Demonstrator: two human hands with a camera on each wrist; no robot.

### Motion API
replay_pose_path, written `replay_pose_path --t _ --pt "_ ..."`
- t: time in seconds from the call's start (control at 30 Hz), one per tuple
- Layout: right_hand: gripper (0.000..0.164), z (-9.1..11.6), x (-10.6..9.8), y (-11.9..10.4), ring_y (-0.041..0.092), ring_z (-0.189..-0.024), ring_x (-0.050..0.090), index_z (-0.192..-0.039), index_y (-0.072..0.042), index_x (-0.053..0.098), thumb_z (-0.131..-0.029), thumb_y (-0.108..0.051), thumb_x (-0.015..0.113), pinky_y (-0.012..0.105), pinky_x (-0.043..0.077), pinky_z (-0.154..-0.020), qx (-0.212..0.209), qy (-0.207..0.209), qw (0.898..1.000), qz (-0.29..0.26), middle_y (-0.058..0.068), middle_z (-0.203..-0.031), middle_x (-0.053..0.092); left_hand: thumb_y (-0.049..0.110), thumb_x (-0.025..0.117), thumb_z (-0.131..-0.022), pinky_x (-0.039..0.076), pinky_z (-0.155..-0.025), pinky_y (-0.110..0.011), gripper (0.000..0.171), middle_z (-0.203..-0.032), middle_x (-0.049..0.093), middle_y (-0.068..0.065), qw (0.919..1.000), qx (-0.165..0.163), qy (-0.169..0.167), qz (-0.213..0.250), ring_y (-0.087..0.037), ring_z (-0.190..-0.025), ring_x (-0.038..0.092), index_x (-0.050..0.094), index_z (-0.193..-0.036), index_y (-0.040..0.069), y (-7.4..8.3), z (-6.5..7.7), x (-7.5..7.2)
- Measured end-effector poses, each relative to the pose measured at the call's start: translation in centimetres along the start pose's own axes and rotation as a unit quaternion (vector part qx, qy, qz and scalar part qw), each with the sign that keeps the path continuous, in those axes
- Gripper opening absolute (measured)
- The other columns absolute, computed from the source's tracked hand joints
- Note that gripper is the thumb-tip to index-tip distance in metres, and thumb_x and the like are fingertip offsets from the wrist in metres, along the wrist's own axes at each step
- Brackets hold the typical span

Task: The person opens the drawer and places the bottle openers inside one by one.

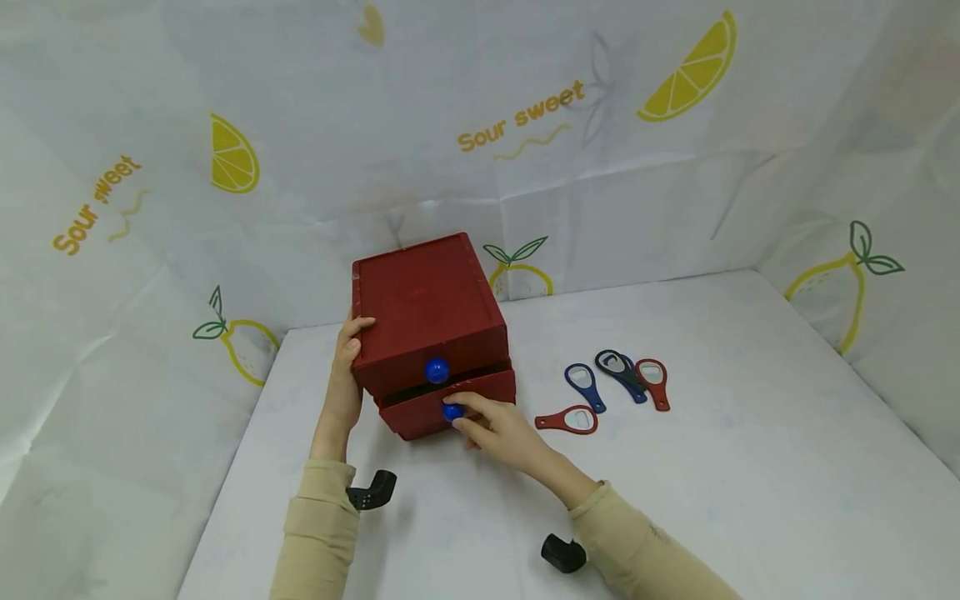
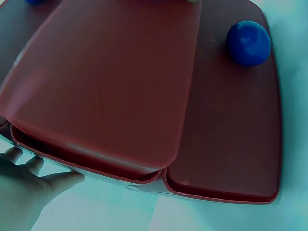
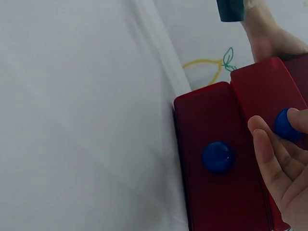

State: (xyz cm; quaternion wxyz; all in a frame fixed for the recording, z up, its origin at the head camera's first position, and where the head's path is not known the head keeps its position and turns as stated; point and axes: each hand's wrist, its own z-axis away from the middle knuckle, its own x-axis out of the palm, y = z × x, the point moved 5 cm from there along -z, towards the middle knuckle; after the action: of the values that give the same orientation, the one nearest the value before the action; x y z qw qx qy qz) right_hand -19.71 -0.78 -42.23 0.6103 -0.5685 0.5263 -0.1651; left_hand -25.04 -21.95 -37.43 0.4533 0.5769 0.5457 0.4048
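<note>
The right hand (image 1: 498,429) pinches the blue knob (image 1: 452,412) of the part-open middle drawer (image 1: 408,419) in the red cabinet (image 1: 420,292) on the table (image 1: 750,433), while the left hand (image 1: 347,358), fingers spread and loose, rests against the cabinet's left side. The drawer should slide best if the knob is moved slowly and squarely to its front, with the left hand bracing the cabinet against twisting or skidding.
</note>
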Motion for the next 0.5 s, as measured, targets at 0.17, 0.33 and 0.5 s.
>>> replay_pose_path --t 0.17,0.33,0.5 --pt "0.031 -1.2 0.0 0.3 0.023 -0.067 0.067 -0.125 -0.017 0.053 -0.094 -0.019 0.053 0.018 0.049 -0.061 0.006 0.005 1.000 0.015 0.014 -0.086 0.068 0.042 0.031 -0.092 0.035 -0.092 -0.039 0.042 -0.154 0.008 0.020 1.0000 0.002 0.000 0.008 -0.022 -0.131 0.025 0.040 -0.129 0.024 0.0 -0.1 0.0" --pt "0.030 -1.6 0.1 0.5 0.023 -0.066 0.067 -0.124 -0.017 0.051 -0.094 -0.018 0.052 0.018 0.049 -0.060 0.010 0.002 1.000 0.015 0.013 -0.086 0.067 0.042 0.031 -0.092 0.034 -0.091 -0.040 0.040 -0.153 0.009 0.020 1.0000 0.001 0.003 0.006 -0.022 -0.129 0.026 0.041 -0.127 0.026 -0.1 -0.1 0.1" --pt "0.031 -1.7 0.4 0.6 0.023 -0.067 0.066 -0.125 -0.013 0.043 -0.095 -0.018 0.050 0.019 0.048 -0.059 0.005 0.003 1.000 0.021 0.013 -0.089 0.064 0.043 0.031 -0.091 0.035 -0.090 -0.040 0.039 -0.153 0.008 0.021 1.0000 -0.001 0.007 0.004 -0.022 -0.128 0.027 0.041 -0.126 0.028 -0.1 -0.1 0.1"
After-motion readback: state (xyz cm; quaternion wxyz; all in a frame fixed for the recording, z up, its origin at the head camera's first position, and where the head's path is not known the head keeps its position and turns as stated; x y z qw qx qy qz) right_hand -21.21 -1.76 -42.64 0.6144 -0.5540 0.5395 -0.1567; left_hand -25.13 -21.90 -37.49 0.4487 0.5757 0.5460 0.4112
